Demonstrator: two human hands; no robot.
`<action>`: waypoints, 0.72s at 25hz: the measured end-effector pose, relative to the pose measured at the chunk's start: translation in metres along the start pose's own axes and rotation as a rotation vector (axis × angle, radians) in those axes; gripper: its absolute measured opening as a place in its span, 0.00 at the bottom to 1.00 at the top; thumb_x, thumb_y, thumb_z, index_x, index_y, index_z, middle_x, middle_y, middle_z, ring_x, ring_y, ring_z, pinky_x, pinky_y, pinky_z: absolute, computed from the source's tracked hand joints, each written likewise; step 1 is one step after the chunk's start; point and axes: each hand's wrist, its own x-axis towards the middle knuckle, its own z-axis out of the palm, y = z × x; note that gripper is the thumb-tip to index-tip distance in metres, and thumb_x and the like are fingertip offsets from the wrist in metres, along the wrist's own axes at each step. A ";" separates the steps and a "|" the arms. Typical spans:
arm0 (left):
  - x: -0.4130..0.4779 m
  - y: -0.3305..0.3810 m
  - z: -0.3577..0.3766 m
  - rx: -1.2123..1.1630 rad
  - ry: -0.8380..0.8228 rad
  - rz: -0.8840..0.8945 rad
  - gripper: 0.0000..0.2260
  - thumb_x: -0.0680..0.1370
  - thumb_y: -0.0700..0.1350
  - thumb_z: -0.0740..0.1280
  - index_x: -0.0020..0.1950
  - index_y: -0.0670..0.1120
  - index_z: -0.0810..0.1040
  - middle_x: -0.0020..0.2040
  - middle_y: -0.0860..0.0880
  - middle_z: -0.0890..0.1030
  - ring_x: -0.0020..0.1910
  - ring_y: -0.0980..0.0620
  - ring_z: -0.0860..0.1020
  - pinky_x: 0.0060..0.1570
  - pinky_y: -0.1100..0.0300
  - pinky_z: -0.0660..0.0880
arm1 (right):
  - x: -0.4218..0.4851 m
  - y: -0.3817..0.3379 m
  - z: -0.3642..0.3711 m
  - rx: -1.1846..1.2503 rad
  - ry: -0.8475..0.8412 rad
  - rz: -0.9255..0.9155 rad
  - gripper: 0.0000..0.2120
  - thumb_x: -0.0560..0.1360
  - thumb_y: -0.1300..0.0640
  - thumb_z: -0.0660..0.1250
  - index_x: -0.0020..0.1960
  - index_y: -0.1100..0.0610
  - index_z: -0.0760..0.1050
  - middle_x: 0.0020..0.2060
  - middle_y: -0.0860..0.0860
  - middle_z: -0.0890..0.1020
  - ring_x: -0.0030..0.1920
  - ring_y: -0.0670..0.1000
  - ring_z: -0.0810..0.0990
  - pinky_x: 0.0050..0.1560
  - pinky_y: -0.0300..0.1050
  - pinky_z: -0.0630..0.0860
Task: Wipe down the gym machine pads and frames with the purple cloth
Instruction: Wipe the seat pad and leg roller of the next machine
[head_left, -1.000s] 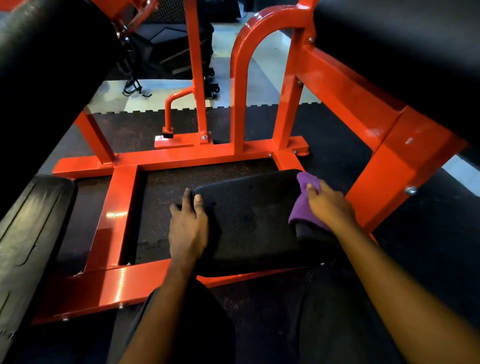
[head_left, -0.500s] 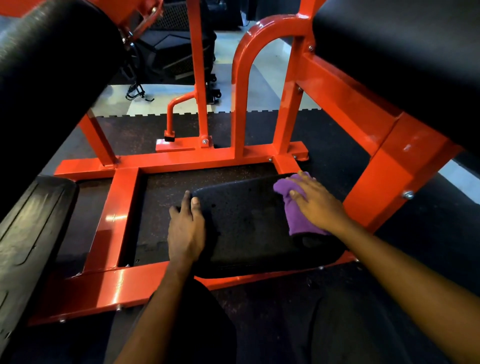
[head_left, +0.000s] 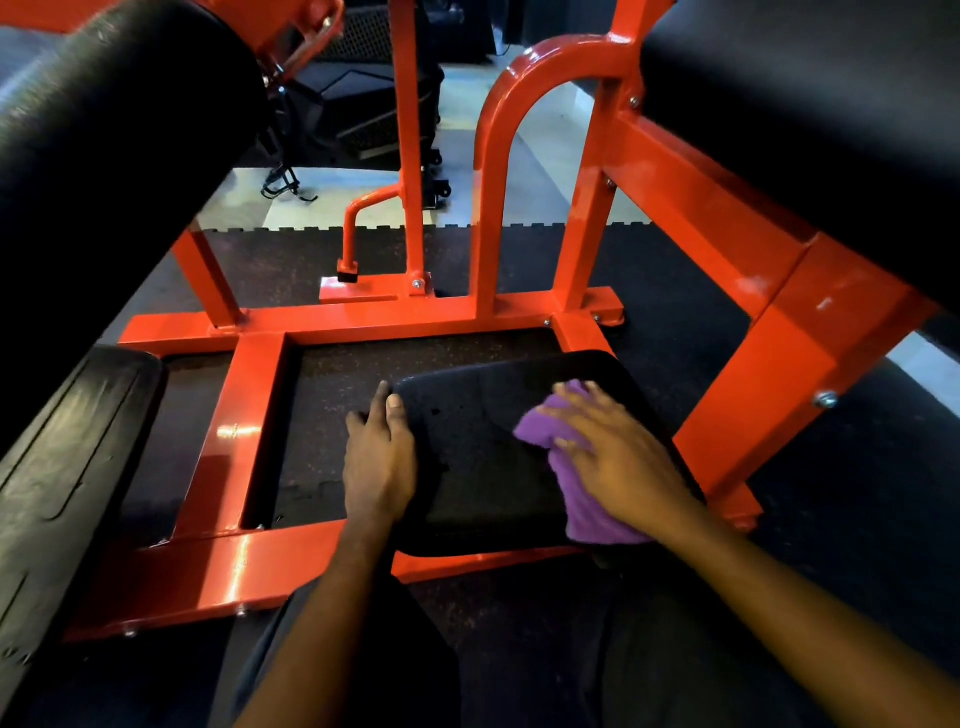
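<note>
Purple cloth (head_left: 587, 514), crumpled, lies on right side of low black pad (head_left: 478, 467), near end drooping over pad's front-right edge. Pad: rectangular, rounded corners, textured top, approx. level. It sits w/in glossy orange frame (head_left: 249, 431) of square tubes on floor.

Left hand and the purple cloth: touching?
Apart. The head view shows the left hand resting on the left edge of the pad, the purple cloth under the right hand, and bare pad between them.
</note>
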 end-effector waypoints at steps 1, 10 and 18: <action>0.001 -0.001 0.001 -0.009 0.000 0.002 0.22 0.85 0.57 0.48 0.78 0.56 0.63 0.71 0.42 0.67 0.68 0.39 0.71 0.67 0.44 0.65 | -0.011 0.013 -0.010 0.018 0.071 0.066 0.24 0.80 0.48 0.53 0.72 0.52 0.74 0.75 0.53 0.70 0.77 0.57 0.65 0.77 0.57 0.61; 0.003 0.000 0.001 -0.008 0.003 -0.005 0.22 0.85 0.57 0.48 0.78 0.54 0.63 0.71 0.41 0.67 0.68 0.39 0.70 0.67 0.44 0.65 | 0.101 -0.020 0.006 -0.103 -0.048 0.308 0.21 0.83 0.46 0.57 0.75 0.38 0.66 0.78 0.42 0.64 0.80 0.54 0.55 0.78 0.60 0.53; -0.007 0.002 -0.004 -0.031 -0.001 -0.003 0.22 0.85 0.56 0.48 0.78 0.53 0.64 0.72 0.39 0.67 0.70 0.38 0.69 0.69 0.44 0.64 | -0.027 0.032 -0.015 0.047 0.163 0.379 0.23 0.80 0.50 0.55 0.71 0.54 0.75 0.75 0.57 0.70 0.75 0.61 0.69 0.75 0.56 0.63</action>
